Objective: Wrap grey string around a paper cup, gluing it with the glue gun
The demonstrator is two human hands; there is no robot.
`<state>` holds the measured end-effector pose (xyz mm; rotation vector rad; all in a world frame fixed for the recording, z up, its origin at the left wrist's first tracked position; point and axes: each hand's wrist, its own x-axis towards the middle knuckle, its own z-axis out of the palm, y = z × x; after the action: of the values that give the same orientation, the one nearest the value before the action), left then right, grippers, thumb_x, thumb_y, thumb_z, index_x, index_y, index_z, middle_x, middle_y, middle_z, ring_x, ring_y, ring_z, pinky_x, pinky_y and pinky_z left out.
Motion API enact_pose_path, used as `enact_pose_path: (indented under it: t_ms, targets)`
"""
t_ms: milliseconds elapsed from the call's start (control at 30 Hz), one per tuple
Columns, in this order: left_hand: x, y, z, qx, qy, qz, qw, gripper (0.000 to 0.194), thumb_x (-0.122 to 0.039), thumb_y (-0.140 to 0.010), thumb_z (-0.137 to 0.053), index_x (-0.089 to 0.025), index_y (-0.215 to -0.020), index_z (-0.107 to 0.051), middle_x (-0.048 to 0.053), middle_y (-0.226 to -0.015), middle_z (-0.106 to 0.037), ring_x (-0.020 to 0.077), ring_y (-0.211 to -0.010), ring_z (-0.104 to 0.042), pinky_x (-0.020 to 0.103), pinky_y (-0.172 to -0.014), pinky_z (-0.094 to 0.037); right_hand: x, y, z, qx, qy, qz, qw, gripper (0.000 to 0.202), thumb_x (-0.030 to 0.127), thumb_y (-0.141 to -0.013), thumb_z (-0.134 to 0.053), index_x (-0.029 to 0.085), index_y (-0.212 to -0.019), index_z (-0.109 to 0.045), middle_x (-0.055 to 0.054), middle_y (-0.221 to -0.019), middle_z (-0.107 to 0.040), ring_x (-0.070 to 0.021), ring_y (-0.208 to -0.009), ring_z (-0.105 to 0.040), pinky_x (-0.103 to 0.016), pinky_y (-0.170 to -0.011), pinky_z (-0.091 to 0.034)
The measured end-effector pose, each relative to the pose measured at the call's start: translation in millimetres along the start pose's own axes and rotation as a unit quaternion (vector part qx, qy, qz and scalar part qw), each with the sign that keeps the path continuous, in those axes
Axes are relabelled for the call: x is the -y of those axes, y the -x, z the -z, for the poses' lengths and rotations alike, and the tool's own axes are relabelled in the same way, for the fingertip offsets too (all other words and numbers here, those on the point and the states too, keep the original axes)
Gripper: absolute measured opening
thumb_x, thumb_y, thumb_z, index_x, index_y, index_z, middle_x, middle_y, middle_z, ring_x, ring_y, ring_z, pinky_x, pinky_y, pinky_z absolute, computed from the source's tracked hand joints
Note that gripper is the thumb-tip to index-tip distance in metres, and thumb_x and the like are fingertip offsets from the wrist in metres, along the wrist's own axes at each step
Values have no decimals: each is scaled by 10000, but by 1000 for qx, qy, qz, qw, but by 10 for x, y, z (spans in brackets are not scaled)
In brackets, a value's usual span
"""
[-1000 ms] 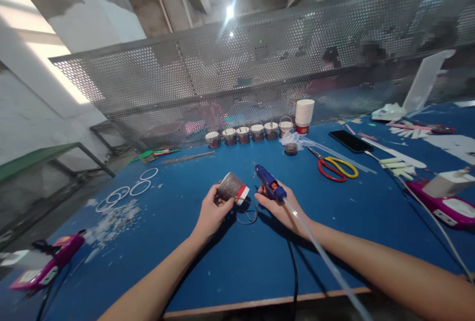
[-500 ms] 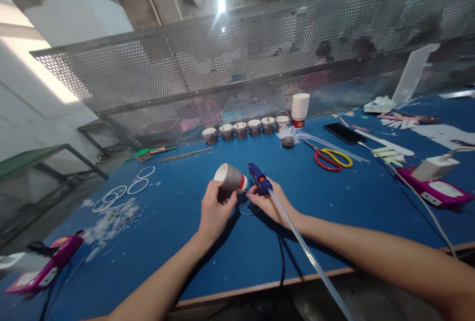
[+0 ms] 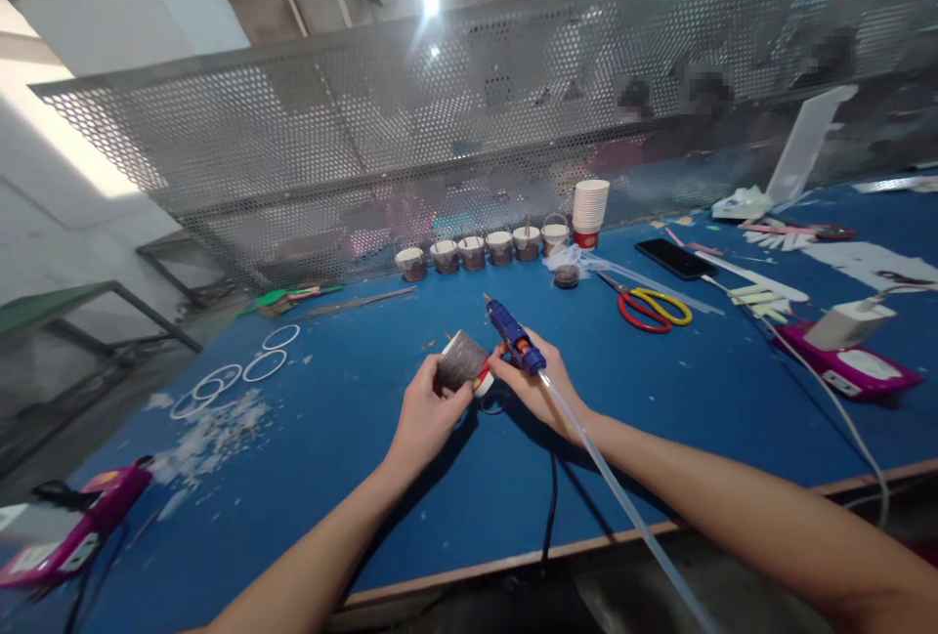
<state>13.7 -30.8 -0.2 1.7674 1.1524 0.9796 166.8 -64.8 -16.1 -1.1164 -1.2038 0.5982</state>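
I observe my left hand (image 3: 425,409) clamped around a small paper cup (image 3: 463,361) wrapped in grey thread, held just above the blue surface (image 3: 352,458) near its middle. The cup lies on its side, long axis running roughly left to right, with the red-and-white base end toward my right hand; I cannot tell how the mouth faces, as the fingers cover it. My right hand (image 3: 546,390) is closed on a blue glue gun (image 3: 515,341), whose long axis runs from the hand up and to the left, the nozzle pointing away from me toward the mesh screen (image 3: 366,146). A clear glue stick (image 3: 622,507) trails from the back of the gun toward me, over the surface edge. The gun body sits just beside the cup's base end, close to touching. A row of small filled cups (image 3: 476,251) and a stack of white cups (image 3: 590,209) stand at the far edge. Red-and-yellow scissors (image 3: 649,307) lie well to the right, with a black phone (image 3: 675,259) beyond them. White rings (image 3: 241,370) lie to the left.
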Motion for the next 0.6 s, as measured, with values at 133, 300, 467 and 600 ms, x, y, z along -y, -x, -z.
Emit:
enact_pose_path:
  t_ms: [133, 300, 467, 600]
  targets:
    - [-26, 1, 6, 13, 21, 19, 1000, 245, -308, -646, -634, -177, -822, -523, -73, -580, -478, 85, -487, -424, 209, -475, -325, 5, -1, 9, -1, -21, -32, 999, 91, 248, -709, -621, 185, -733, -559, 14, -691, -588, -143, -625, -537, -263, -610, -430]
    - [-15, 3, 26, 19, 9, 7, 1000, 236, -300, -656, -641, -172, -823, -535, -63, -612, -497, 84, -511, -440, 214, -504, -344, 4, -10, 17, -2, -28, -41, 999, 92, 252, -697, -617, 186, -711, -555, 18, -681, -577, -141, -622, -529, -267, -611, -430]
    - [41, -10, 32, 29, -1, 8, 1000, 229, -297, -664, -642, -173, -819, -529, -61, -614, -493, 89, -522, -443, 217, -508, -340, 6, 7, 16, -2, -34, -27, 999, 90, 251, -707, -613, 186, -734, -555, 15, -697, -583, -142, -631, -538, -267, -616, -433]
    - [33, -1, 28, 38, 6, 11, 999, 227, -296, -671, -637, -173, -829, -530, -61, -611, -489, 90, -528, -442, 218, -516, -349, 7, 12, 16, 2, -27, -27, 999, 87, 249, -708, -607, 184, -734, -555, 14, -692, -577, -139, -620, -530, -269, -614, -431]
